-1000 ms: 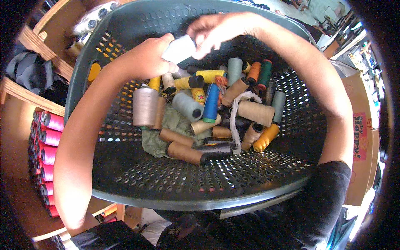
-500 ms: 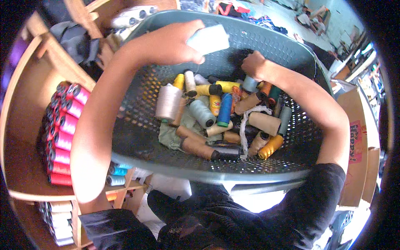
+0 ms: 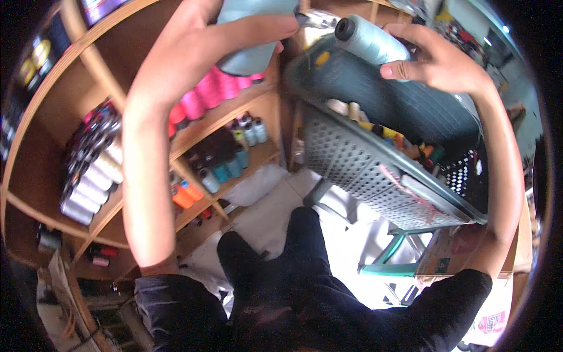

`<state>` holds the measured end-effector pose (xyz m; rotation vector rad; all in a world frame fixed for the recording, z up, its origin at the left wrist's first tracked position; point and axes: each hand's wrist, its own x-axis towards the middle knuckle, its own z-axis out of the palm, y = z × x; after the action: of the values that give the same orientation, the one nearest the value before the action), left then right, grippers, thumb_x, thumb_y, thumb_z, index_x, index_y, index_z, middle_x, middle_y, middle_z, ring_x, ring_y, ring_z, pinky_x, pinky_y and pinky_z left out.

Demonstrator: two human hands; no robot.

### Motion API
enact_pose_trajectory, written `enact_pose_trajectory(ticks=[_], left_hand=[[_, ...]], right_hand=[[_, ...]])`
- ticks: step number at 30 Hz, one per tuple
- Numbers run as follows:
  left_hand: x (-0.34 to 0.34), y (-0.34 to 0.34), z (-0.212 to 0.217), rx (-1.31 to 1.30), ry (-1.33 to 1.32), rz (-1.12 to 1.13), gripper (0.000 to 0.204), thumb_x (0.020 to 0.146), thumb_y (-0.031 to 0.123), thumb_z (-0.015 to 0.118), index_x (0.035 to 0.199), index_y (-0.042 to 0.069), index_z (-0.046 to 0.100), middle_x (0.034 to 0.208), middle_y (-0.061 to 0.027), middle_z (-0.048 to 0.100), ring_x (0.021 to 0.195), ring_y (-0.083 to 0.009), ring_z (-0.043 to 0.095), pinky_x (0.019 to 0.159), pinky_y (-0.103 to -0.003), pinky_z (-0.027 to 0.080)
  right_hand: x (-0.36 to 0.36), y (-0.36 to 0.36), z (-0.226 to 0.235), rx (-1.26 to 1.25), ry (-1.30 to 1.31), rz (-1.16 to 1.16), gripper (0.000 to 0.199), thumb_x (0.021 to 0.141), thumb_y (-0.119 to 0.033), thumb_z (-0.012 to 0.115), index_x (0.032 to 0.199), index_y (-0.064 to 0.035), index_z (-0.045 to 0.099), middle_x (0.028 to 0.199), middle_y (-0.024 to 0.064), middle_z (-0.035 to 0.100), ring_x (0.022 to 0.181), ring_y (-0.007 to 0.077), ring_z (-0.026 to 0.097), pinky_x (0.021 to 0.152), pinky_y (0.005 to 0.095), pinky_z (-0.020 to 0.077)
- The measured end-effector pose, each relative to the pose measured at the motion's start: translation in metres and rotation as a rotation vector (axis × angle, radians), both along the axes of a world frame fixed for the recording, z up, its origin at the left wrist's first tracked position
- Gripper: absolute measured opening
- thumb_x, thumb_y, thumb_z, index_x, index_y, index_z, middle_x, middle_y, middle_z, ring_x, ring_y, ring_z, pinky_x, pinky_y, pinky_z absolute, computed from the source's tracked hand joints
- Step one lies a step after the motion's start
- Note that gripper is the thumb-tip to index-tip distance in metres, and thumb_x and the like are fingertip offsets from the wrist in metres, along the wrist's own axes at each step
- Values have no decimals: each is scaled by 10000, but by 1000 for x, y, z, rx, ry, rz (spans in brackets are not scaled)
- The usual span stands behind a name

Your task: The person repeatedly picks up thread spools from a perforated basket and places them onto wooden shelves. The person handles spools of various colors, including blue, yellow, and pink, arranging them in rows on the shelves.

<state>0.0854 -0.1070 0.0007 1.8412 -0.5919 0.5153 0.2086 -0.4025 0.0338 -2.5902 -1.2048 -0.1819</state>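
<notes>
The left hand (image 3: 205, 41) is raised high at the top of the view, its fingers and thumb wrapped round a pale grey-blue spool (image 3: 252, 35) whose upper part runs out of the picture. The spool sits in front of the wooden shelves (image 3: 234, 114), just above a row of pink spools (image 3: 202, 97).

The right hand (image 3: 437, 58) is up at the same height, to the right — its fingers curl round a second light-blue spool (image 3: 369, 38), which lies tilted with its dark core end pointing up and left. That spool rests against the upper rim of the grey basket (image 3: 375, 170), and the thumb tip presses close by the rim.

The basket is a perforated plastic one, tipped so its side wall faces the viewer; a strip of mixed spools (image 3: 404, 144) — cream, yellow, orange, teal — shows inside along its edge. It stands on a green stool (image 3: 399, 252).

On the shelves, white spools (image 3: 94, 182) lie stacked at the far left, teal and dark ones (image 3: 223, 161) stand lower down, and a couple of orange spools (image 3: 185, 193) sit on the ledge beneath. The person's dark trousers (image 3: 293, 276) fill the bottom of the view over a pale floor (image 3: 270, 205).
</notes>
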Motion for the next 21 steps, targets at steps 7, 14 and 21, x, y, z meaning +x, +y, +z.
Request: enact_pose_trajectory(ticks=[7,14,21], left_hand=[[-124,119,-68,-236,-65,272,623,816,209,832,1321,23,517,1046,-83,673,967,-168,656,870,-325,520],[-257,170,-120,-215,-226,744,571,932,247,725,1357,26,413,1186,-71,557,1124,-160,521,988,-324,425],[-366,223,-99,-281,-122,1449,589,975,326,662,1396,4,405,1240,-160,574,1080,-212,581,914,-353,497]], right_hand=[[-101,142,-42,308,322,554,647,894,-215,799,1448,-55,505,1319,78,604,1247,203,562,1068,378,432],[-191,290,-128,411,541,944,529,928,-314,741,1270,-14,473,1041,169,649,941,240,655,803,375,518],[-271,392,-205,267,478,1125,676,918,-433,738,1308,65,500,1159,279,620,1040,406,657,911,454,528]])
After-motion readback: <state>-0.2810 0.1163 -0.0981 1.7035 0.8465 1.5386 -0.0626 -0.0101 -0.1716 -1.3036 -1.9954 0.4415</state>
